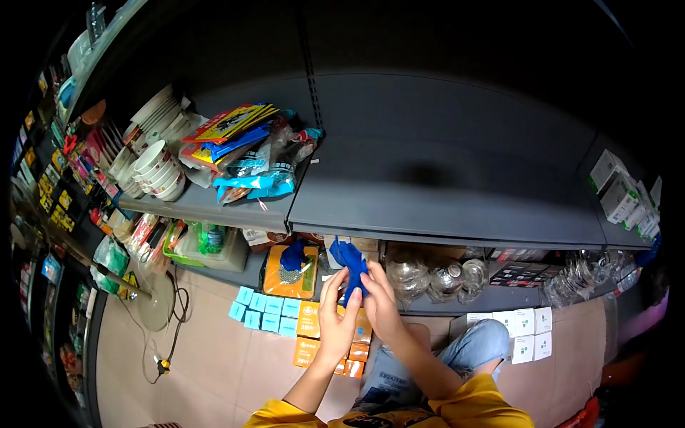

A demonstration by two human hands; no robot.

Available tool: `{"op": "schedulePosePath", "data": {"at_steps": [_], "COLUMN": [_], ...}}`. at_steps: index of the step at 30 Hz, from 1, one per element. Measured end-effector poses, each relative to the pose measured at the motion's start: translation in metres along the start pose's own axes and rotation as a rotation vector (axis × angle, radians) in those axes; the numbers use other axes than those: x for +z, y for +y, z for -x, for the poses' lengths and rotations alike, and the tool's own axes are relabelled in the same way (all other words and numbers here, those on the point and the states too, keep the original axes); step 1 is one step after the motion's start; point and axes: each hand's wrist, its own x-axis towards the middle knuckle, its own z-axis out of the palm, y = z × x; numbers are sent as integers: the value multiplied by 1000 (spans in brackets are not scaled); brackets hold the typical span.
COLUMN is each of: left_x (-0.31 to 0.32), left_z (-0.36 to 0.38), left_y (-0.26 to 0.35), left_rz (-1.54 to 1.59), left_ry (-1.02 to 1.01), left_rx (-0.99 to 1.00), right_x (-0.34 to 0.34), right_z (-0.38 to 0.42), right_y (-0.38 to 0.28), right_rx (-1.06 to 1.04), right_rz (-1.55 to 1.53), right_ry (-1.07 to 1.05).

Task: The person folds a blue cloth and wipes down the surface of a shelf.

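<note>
A crumpled blue cloth (347,255) is pinched between my two hands, just in front of the lower shelf's edge. My left hand (336,314) closes on its left side, and my right hand (380,303) grips it from the right with the thumb on top. Below my hands, orange boxes (308,319) stand stacked on the floor, partly hidden by my left arm. To the left, a second blue bundle (293,255) lies on a flat orange package (271,277) with a silvery round piece.
Small light-blue boxes (271,305) and white boxes (524,322) stand on the floor. The dark upper shelf (428,178) holds stacked bowls (158,170) and bagged packets (250,171). Plastic-wrapped items (444,279) fill the lower shelf. A cable (178,314) runs across the floor at left.
</note>
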Motion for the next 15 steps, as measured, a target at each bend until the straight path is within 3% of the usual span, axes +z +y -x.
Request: {"op": "schedulePosePath", "data": {"at_steps": [5,11,12,15], "left_x": [2,-7,-10,-22], "left_z": [1,-3,-2,-1], "left_y": [7,11,12,2], "left_rz": [-98,5,44,308], "left_ry": [11,-40,9,262], "left_rx": [42,-9,-122,-288], "right_x": [0,-5,-11,-22], "right_z": [11,11,9,2], "right_y": [0,-2,-1,-16], "right_rx": [-27,-99,-32,-26], "right_rz": [-8,328,92,-196], "right_ry": [75,160,240,324]}}
